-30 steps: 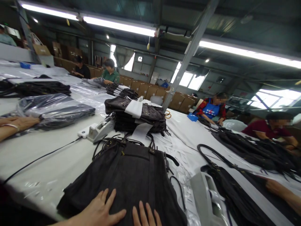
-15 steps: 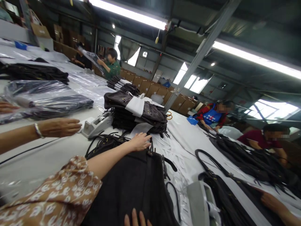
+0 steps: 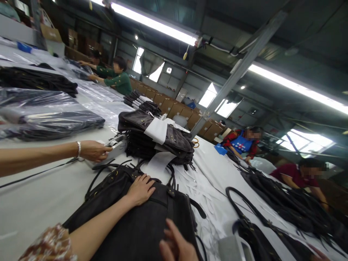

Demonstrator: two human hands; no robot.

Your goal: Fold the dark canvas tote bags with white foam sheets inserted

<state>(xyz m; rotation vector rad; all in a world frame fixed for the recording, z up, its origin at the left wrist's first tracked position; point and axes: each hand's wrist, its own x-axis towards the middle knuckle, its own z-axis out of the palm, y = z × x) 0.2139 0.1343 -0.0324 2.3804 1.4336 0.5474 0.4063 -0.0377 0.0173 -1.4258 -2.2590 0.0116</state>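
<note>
A large black bag (image 3: 141, 224) with looped handles lies on the white table in front of me. My left hand (image 3: 141, 190) rests palm down on the bag's upper part, its fingers spread and pointing towards the handles. Near the bottom edge of the view, my right hand (image 3: 178, 243) is over the bag's lower right part, fingers apart and partly bent, with nothing between them. Behind the bag stands a stack of dark grey bags (image 3: 157, 136) with white paper wrapped round the top one.
Another person's hand (image 3: 96, 150) with a bracelet is at a tape dispenser (image 3: 116, 146) on the left. A second dispenser (image 3: 232, 248) stands at lower right beside black bags (image 3: 261, 235). Plastic-wrapped goods (image 3: 57, 116) lie left. Several people work round the table.
My left hand has moved left and down onto the bag. My right hand has risen further into view. The other person's hand has reached the tape dispenser.
</note>
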